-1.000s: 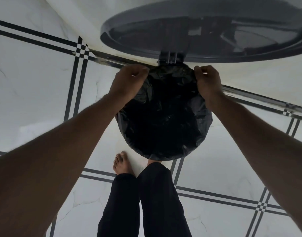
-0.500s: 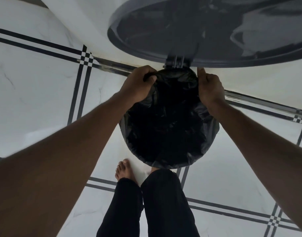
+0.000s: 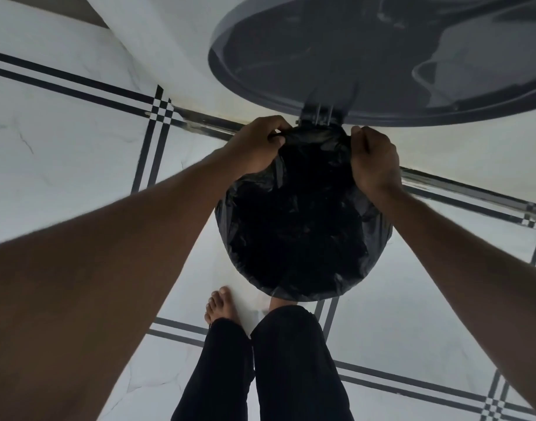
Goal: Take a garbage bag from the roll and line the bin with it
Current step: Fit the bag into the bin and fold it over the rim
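**Garbage bag draped over the bin, both hands pinching its far edge**

Garbage bag is sitting inside the round bin, its black plastic folding out over the near and side rim so that almost none of the bin itself is showing — only a thin dark sliver at the right edge. The bag's inside is reading as one deep black hollow, crumpled and glossy along the folded lip.

Largest in view is the tiled floor, pale marble-like squares crossed by dark double lines. Above the bin, the grey lid is standing open, tilted back, joined to the bin by a hinge at the far side.

Two bare forearms are reaching in from the lower corners. The left hand is curling closed on the bag's far-left edge just beside the hinge, fingers pinching a fold of plastic. The right hand is closing on the far-right edge — fingers bent inward, gripping the film against the rim.

Below the bin, legs in black trousers are standing on the floor, and a bare foot is resting just left of the bin's near edge.
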Available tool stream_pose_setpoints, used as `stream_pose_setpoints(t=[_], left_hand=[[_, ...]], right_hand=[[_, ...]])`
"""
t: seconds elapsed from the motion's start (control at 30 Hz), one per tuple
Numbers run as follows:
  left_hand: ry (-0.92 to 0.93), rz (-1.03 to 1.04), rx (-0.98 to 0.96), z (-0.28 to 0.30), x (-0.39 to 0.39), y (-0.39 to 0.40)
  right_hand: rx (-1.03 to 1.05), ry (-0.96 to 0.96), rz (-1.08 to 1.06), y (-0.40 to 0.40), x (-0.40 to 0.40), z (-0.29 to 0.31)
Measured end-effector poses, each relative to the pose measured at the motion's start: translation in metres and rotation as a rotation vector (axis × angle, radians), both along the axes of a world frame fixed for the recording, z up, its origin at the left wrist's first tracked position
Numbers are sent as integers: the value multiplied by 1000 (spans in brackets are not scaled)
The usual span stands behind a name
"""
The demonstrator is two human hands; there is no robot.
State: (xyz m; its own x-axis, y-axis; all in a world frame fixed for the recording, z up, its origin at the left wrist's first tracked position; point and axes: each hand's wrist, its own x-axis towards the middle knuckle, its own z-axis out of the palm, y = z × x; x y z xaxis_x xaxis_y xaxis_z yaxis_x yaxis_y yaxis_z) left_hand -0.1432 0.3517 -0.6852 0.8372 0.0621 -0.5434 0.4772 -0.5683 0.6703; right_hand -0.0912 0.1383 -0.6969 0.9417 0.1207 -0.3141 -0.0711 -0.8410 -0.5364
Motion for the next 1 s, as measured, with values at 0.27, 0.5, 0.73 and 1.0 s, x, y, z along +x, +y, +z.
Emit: stream_pose_setpoints(t=[0.27,0.5,0.73,1.0], left_hand=[[-305,485,184,17,-60,5],[-67,420,387,30,-139,-10],[91,417,250,22,-123,-3],[150,315,216,20,-113,10]], right_hand=[[37,32,-188,-35,-11,18],[-14,19,-285,-78,-76,22],[-51,43,-279,-71,-79,11],[38,93,-515,-85,-55,9]])
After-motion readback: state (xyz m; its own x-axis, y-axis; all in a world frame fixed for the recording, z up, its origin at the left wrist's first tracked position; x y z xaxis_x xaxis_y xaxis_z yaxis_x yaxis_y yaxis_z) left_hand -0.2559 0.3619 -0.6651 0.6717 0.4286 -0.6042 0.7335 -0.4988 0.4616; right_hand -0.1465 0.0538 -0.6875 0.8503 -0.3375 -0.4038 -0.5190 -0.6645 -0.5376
